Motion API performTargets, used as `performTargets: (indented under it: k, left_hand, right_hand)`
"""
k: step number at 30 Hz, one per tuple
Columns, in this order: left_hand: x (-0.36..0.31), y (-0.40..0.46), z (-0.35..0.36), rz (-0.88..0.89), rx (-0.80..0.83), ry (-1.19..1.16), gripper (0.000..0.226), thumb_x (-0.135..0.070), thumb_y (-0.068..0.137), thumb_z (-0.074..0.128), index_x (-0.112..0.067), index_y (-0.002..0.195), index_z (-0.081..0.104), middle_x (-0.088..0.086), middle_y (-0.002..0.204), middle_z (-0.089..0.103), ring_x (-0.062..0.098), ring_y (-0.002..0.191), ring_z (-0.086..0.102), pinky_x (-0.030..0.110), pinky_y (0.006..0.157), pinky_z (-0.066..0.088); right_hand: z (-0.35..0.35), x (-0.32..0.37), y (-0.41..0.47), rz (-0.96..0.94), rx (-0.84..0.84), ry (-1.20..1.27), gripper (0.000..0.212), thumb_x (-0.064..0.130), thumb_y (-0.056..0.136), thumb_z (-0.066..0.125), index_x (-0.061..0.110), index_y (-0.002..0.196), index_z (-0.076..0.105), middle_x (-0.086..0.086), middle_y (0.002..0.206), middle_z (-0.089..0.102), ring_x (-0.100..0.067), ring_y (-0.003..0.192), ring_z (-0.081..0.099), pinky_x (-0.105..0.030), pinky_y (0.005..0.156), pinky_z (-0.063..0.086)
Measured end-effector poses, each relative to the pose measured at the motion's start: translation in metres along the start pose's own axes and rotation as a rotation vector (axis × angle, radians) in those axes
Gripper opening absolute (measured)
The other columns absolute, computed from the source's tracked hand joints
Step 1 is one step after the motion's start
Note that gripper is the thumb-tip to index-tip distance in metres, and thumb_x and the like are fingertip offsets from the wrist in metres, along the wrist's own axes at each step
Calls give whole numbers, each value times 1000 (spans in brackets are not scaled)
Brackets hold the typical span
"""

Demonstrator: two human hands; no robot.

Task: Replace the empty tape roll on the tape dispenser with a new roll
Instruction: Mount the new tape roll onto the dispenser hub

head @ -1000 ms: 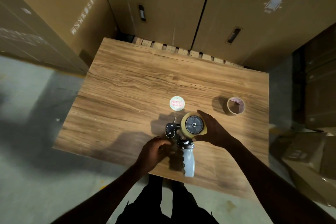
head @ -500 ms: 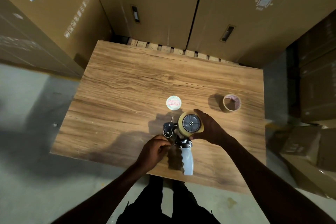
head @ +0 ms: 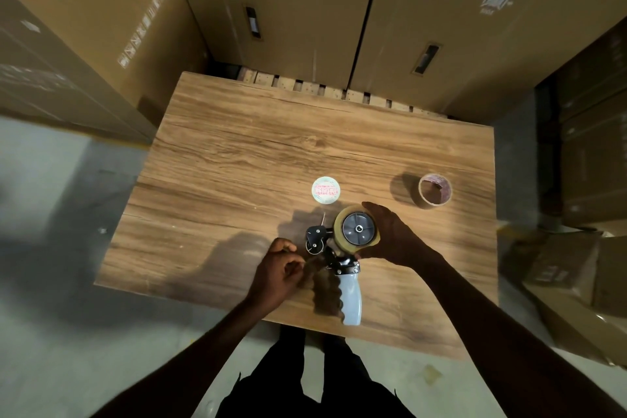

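Dim, warm light; wide-angle bending at the edges.
Long shadows are thrown leftward across the table point(head: 237, 153); the cardboard boxes point(head: 305, 10) are curved and slightly softened.

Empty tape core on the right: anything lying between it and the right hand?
No. The head view shows only bare table between the empty core and the right hand cupping the new roll.

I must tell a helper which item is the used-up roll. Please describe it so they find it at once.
On the wooden table, look toward its right edge, beyond the right hand. The empty tape roll lies there alone: a bare brown ring, hollow inside.
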State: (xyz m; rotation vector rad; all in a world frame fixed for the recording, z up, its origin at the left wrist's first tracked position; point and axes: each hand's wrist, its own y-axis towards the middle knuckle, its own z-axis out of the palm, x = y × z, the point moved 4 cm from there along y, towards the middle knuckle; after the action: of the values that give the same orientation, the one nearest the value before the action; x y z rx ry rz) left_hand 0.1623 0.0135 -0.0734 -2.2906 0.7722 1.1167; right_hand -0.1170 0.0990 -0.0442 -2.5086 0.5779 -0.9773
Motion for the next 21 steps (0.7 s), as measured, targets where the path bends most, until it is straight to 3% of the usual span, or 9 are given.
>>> performTargets:
  k: [3, 6, 9, 17, 21]
  left_hand:
    - [2, 8, -8, 19, -24, 52, 9, -15, 79, 75, -12, 87, 76, 1, 116, 57, 3, 99, 61, 7, 78, 47]
    - [2, 16, -12, 50, -6, 106, 6, -14, 77, 77, -13, 83, 76, 0, 121, 55, 6, 104, 60, 22, 80, 55]
    - [4, 19, -13, 87, 28, 125, 4, -14, 77, 75, -15, 81, 74, 1, 124, 52, 8, 101, 60, 28, 81, 55]
    - [13, 39, -34, 93, -11, 102, 4, -5, 72, 74, -9, 74, 72, 6, 122, 54, 13, 93, 60, 28, 83, 51]
    - [15, 52, -43, 111, 53, 29, 2, -11, 74, 70, -11, 76, 70, 5, 125, 54, 15, 105, 63, 28, 87, 51]
  right_hand:
    - [-5, 11, 5, -19, 36, -77, 131, 46, 52, 101, 11, 159, 33, -13, 160, 41, -36, 141, 44, -48, 113, 43]
    - [-7, 15, 8, -22, 54, -119, 129, 44, 51, 101, 10, 157, 35, -13, 158, 41, -37, 139, 44, -44, 113, 42]
    - [-8, 17, 6, -22, 59, -154, 129, 44, 53, 100, 9, 158, 34, -15, 160, 39, -37, 141, 42, -44, 115, 41]
    - [-12, 21, 3, -20, 73, -232, 127, 39, 62, 98, 9, 163, 26, -17, 166, 31, -38, 146, 37, -43, 120, 37]
    - [-2, 19, 1, -7, 75, -151, 135, 34, 68, 97, 5, 166, 9, -18, 174, 14, -38, 157, 23, -41, 125, 30]
